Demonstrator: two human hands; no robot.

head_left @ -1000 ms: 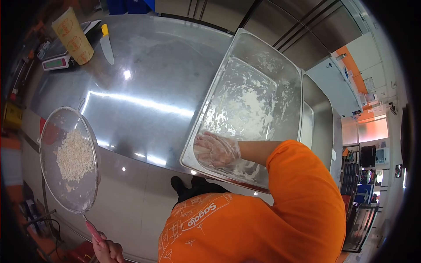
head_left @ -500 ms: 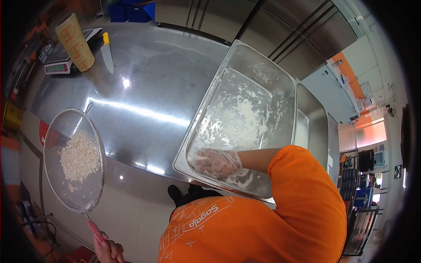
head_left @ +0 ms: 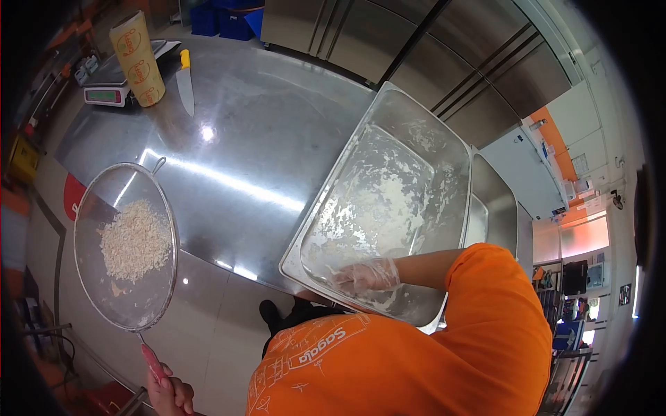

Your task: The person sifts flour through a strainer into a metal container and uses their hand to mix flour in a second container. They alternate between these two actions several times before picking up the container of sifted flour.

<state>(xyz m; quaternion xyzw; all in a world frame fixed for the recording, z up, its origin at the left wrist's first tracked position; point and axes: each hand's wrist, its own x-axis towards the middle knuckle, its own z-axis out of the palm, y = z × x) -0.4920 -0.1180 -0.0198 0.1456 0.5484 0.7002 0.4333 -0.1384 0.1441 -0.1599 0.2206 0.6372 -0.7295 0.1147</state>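
My left hand (head_left: pixel 168 392), bare, is wrapped round the pink handle of a round mesh strainer (head_left: pixel 125 305). The strainer stands out over the floor beside the table, with a heap of pale crumbly bits (head_left: pixel 137 241) in its mesh. Inside a deep steel pan (head_left: pixel 333 177), my right hand (head_left: pixel 365 276) wears a clear plastic glove and is low in the near left corner. Its fingers are bunched together and point down at the pan's bottom; anything within them is hidden. White floury residue (head_left: pixel 381 208) is smeared over the pan's bottom and walls.
The pan rests on a steel table (head_left: pixel 243 132), with a second steel pan (head_left: pixel 505 187) to its right. At the far left are a yellow-handled knife (head_left: pixel 185 87), a roll in printed yellow wrap (head_left: pixel 139 62) and a digital scale (head_left: pixel 105 96). Steel cabinets (head_left: pixel 374 41) line the back.
My right hand has moved slightly right and down along the near end of the pan, its fingers more bunched. The strainer has stayed in my left hand, and the view has shifted a little.
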